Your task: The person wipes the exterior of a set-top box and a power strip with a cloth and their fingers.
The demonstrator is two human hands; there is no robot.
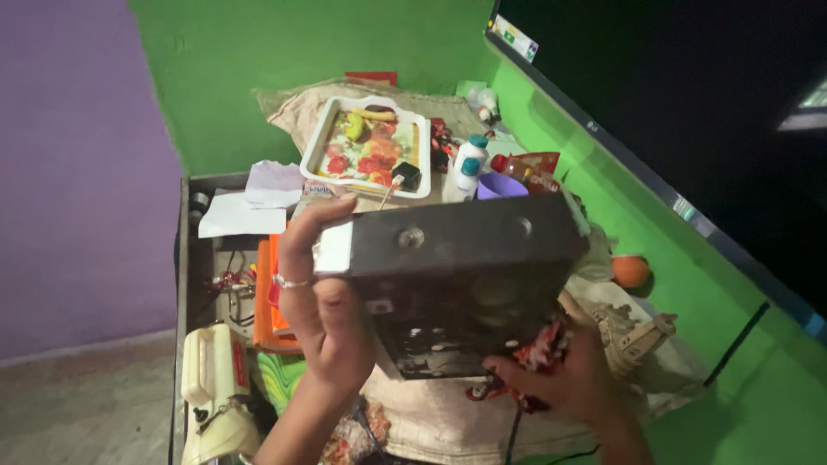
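I hold a dark grey metal box-shaped device (457, 275) up in front of me with both hands. My left hand (320, 297), with a ring on one finger, grips its left end, thumb up along the pale side panel. My right hand (568, 379) supports its lower right corner from below, next to a red patterned cloth (538, 353). Two round knobs or screws show on the device's top face. Its underside is in shadow.
Behind the device lie a white tray with a fruit picture (366, 146), white bottles (465, 168), a purple cup (500, 185), a red packet (530, 168), papers (250, 202) and an orange ball (631, 271). A cream sewing machine (211, 387) sits lower left. Green wall and a dark screen (689, 103) at right.
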